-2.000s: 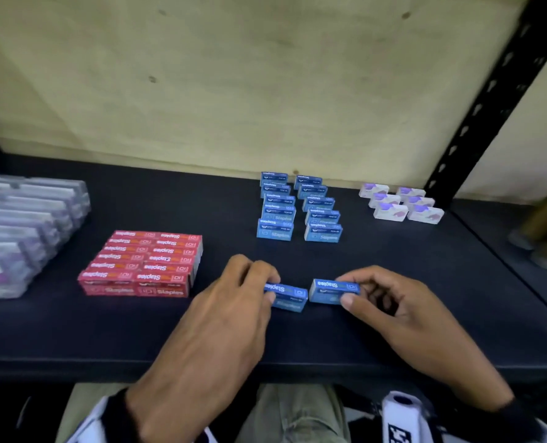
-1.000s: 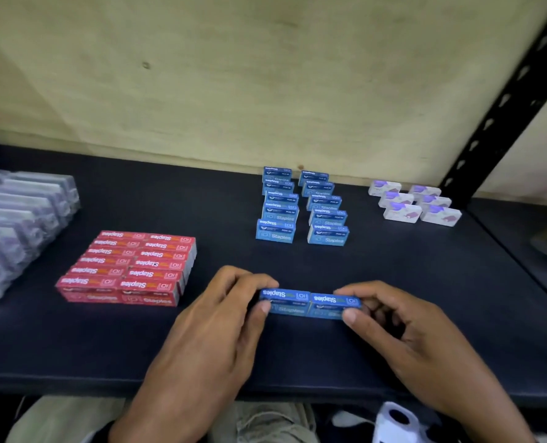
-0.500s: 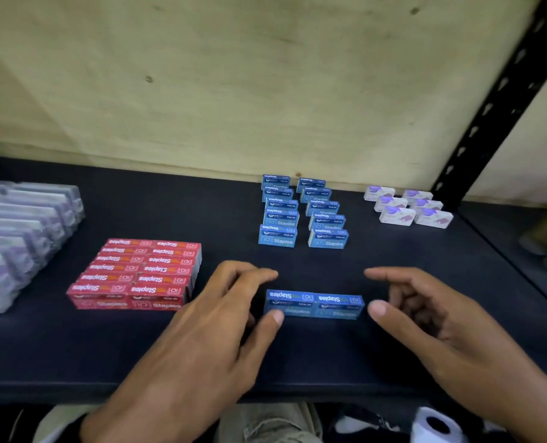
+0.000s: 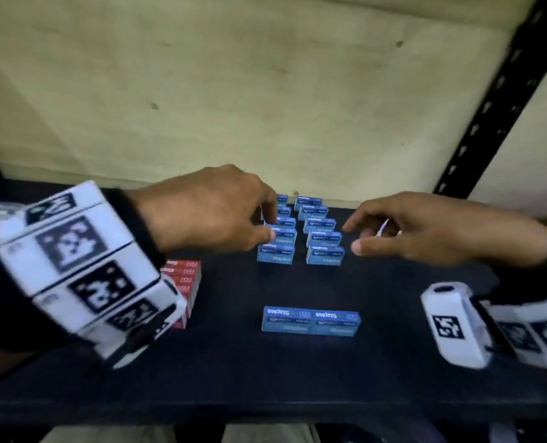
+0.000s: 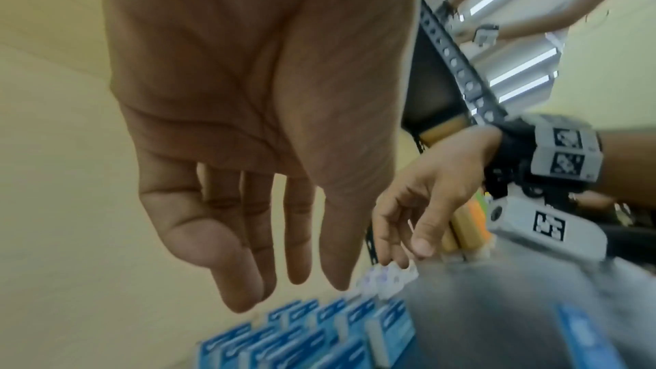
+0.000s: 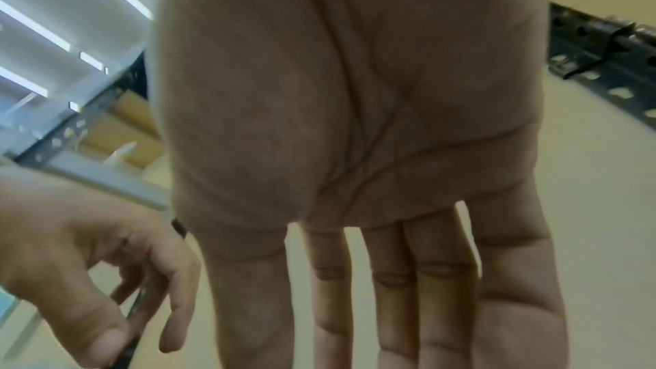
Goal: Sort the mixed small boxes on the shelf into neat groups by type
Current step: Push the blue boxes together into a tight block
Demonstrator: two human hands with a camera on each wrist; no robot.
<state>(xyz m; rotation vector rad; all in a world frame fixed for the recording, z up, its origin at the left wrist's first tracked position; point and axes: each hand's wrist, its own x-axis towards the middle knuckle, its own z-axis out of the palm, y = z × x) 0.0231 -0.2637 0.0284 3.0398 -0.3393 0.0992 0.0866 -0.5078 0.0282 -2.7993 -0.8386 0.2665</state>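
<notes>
Black shelf [image 4: 393, 362] is seen carrying the sorted boxes. Over the two rows of blue staple boxes [image 4: 325, 254] at the back, the left hand [image 4: 208, 209] and right hand [image 4: 425, 228] are held with fingers loose, nothing gripped. Two blue boxes [image 4: 310, 321] are laid end to end nearer the front edge.

Both wrists wear black straps [image 4: 138, 219] carrying white marker-printed camera blocks [image 4: 83, 270].
</notes>
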